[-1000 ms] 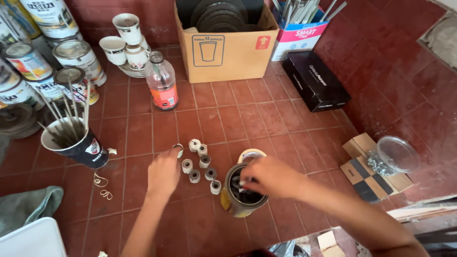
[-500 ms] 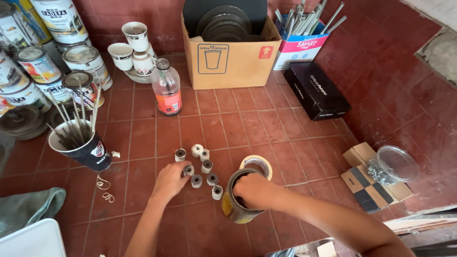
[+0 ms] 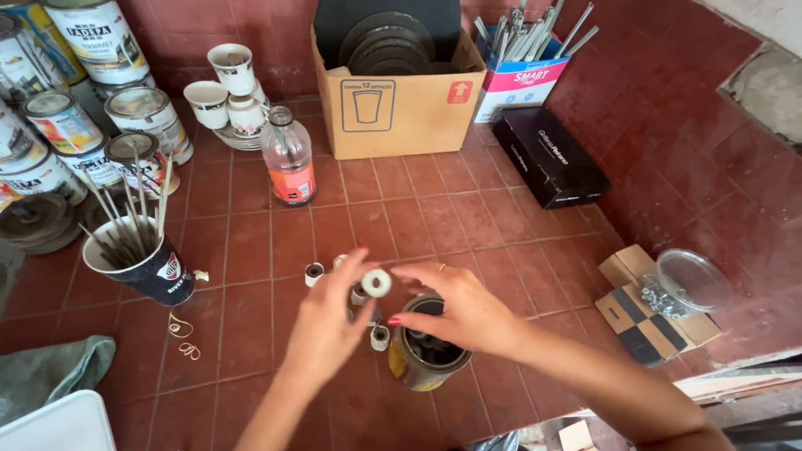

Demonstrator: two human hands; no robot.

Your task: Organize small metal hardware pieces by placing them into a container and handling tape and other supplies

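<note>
My left hand (image 3: 322, 326) holds a small white spool (image 3: 376, 282) up between its fingertips, above the red tiled floor. My right hand (image 3: 468, 311) hovers over a yellowish tin can (image 3: 422, 367) with dark contents, its fingertips right next to the held spool; whether they touch it I cannot tell. A few more small spools stand on the tiles below: one with a dark centre (image 3: 313, 273) to the left, one (image 3: 380, 336) beside the can, others partly hidden under my hands.
A dark cup of sticks (image 3: 154, 271) and rubber bands (image 3: 182, 332) lie left. A plastic bottle (image 3: 288, 159), cups, paint tins (image 3: 146, 113), a cardboard box (image 3: 393, 100), a box of metal rods (image 3: 522, 71), a black box (image 3: 547, 154) stand behind. A clear lid (image 3: 689, 280) rests right.
My left hand has lifted one white spool off the cluster on the tiles. My right hand has risen from the can toward that spool. The camera has moved closer.
</note>
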